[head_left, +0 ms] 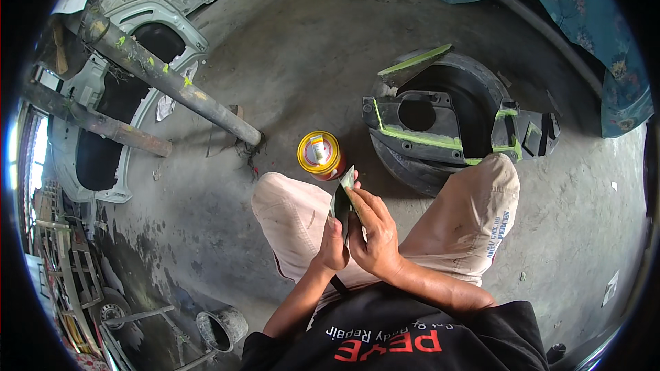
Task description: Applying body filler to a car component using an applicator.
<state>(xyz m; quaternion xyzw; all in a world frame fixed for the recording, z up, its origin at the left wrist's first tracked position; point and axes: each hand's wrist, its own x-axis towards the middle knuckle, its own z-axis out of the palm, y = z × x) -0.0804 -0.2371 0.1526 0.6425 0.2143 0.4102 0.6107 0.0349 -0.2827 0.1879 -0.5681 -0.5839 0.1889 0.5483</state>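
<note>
My left hand (333,247) is closed on a thin dark plate (339,207) with a curved edge, held between my knees. Pressed close against it from the right, my right hand (377,239) grips a thin grey-green blade (348,176) like a putty spreader, its pointed corner up. The two pieces overlap, and my fingers hide their lower parts. Just beyond them stands a round yellow-lidded tin (333,163). A small yellow-and-white tube (318,148) lies on its lid.
Ahead right, a black plastic car part (440,143) with light green filler along its edges rests on a tyre (474,72). A steel post (213,111) slants in from the left, before a pale car door panel (182,17). A bucket (234,326) lies lower left.
</note>
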